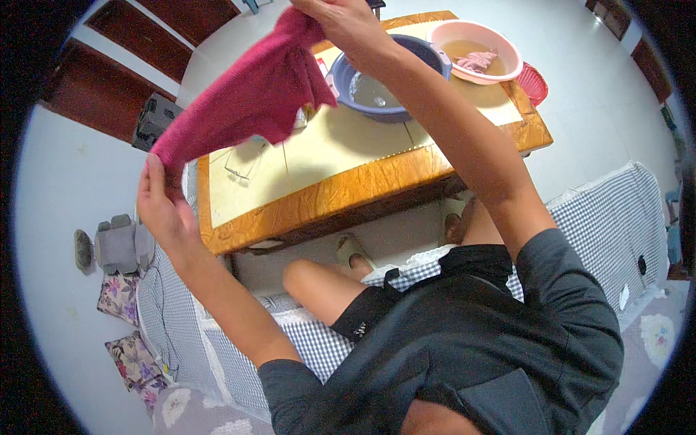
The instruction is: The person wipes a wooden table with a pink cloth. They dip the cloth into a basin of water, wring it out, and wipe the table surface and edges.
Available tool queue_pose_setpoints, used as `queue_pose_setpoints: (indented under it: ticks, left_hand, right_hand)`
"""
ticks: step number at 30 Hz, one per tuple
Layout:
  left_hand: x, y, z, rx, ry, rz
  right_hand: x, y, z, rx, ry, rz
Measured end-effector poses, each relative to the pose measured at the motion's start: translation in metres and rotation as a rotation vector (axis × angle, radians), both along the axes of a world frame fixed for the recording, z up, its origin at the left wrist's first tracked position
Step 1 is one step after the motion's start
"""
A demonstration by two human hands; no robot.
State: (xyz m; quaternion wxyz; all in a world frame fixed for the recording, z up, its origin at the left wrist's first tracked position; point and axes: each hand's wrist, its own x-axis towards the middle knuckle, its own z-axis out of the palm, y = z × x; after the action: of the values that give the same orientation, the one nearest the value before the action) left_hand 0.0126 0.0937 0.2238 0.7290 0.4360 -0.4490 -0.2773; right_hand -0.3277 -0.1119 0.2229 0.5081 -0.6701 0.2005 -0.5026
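Observation:
A magenta cloth (244,98) is stretched between my two hands, raised above the coffee table. My left hand (168,204) grips its lower left end, while my right hand (353,30) holds the bunched upper right end. The cloth's lower edge hangs loose and uneven. Beyond my right forearm stands a blue-purple plastic basin (375,111) with water in it, partly hidden by that arm. To its right, a pink basin (514,51) holds brownish water and a wet pink cloth (476,61).
Eyeglasses (237,174) lie on the wood-edged coffee table (326,201), near its left end. A red plastic basket (532,84) shows behind the pink basin. My legs are between the table and a sofa with a checked cover (603,217). Floral cushions (133,359) lie at the left.

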Motion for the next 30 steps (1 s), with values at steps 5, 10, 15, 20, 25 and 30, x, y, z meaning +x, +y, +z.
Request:
queue_pose_setpoints:
  ticks: [5, 10, 15, 20, 25, 30]
  left_hand:
    - [-0.042, 0.063, -0.151, 0.268, 0.128, 0.091]
    - [-0.098, 0.118, -0.292, 0.628, 0.430, 0.065]
    - [-0.113, 0.141, -0.288, 0.689, 0.332, 0.105]
    - [-0.066, 0.107, -0.240, 0.493, 0.070, 0.250]
    - [-0.050, 0.020, -0.195, 0.264, -0.342, 0.447]
    - [-0.055, -0.010, -0.243, 0.429, -0.699, 0.150]
  right_hand:
    - [-0.031, 0.105, -0.119, 0.176, 0.239, -0.222]
    - [-0.063, 0.172, -0.315, 0.524, 0.419, -0.322]
    - [-0.075, 0.223, -0.333, 0.745, 0.306, -0.300]
    - [-0.053, 0.185, -0.256, 0.739, 0.187, -0.109]
    - [-0.016, 0.118, -0.219, 0.234, 0.198, -0.539]
    - [0.009, 0.129, -0.248, -0.147, 0.493, -0.617]
